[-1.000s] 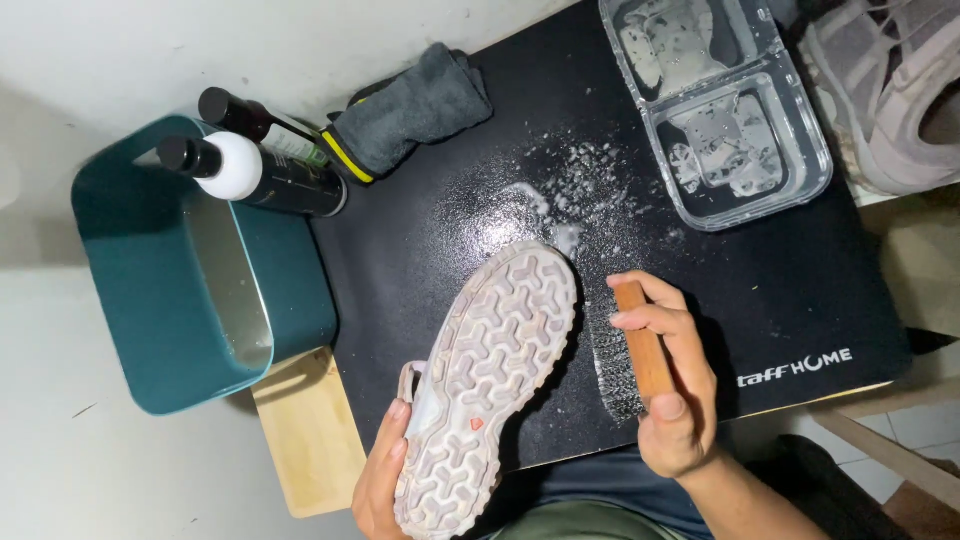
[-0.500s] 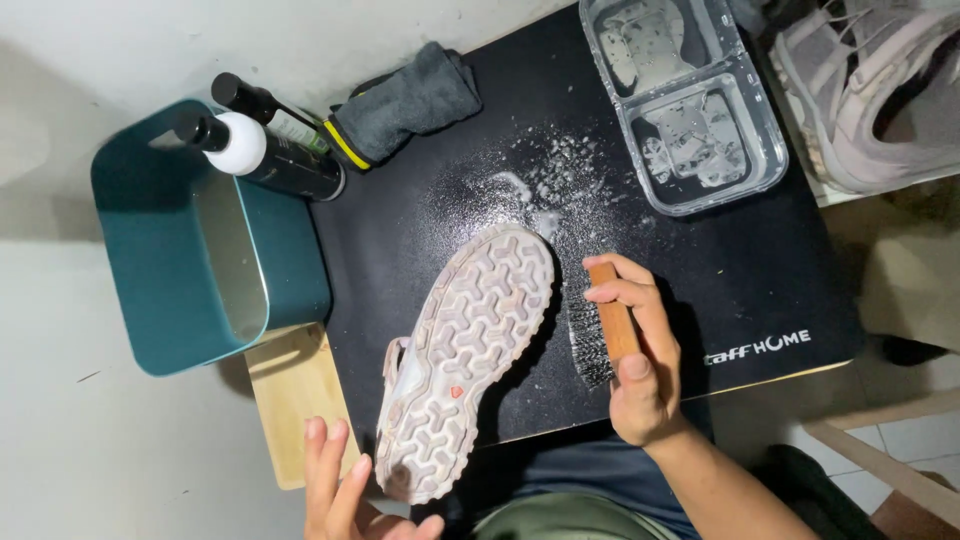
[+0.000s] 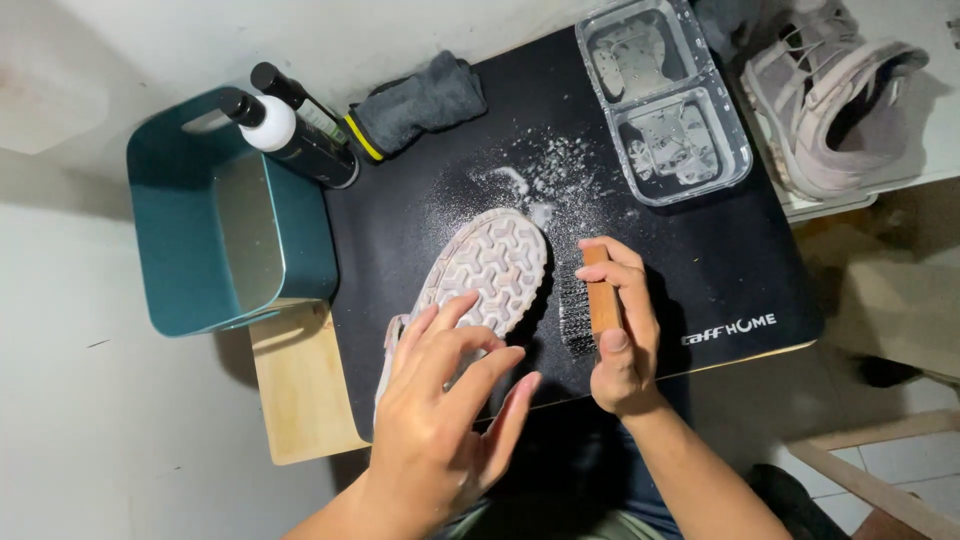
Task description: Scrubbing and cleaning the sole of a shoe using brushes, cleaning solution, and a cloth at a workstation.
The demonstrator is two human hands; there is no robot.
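A shoe (image 3: 490, 265) lies sole-up on a black mat (image 3: 700, 240), its pale tread facing me. My left hand (image 3: 445, 400) hovers over the heel end with fingers spread, holding nothing; whether it touches the sole I cannot tell. My right hand (image 3: 620, 330) grips a wooden-backed brush (image 3: 590, 300) just to the right of the shoe, its dark bristles turned toward the sole. White foam specks (image 3: 560, 175) are scattered on the mat beyond the toe.
A teal tub (image 3: 180, 250) of water stands at the left, with two dark pump bottles (image 3: 295, 135) and a rolled grey cloth (image 3: 420, 100) behind the mat. A clear two-part tray (image 3: 745, 150) sits back right, beside a second shoe (image 3: 830, 100). Wooden tabletop (image 3: 300, 390) shows at the mat's left.
My left hand came out from under the shoe's heel and now spreads above it. The shoe dropped flatter onto the mat. The right hand with the brush stayed beside the sole.
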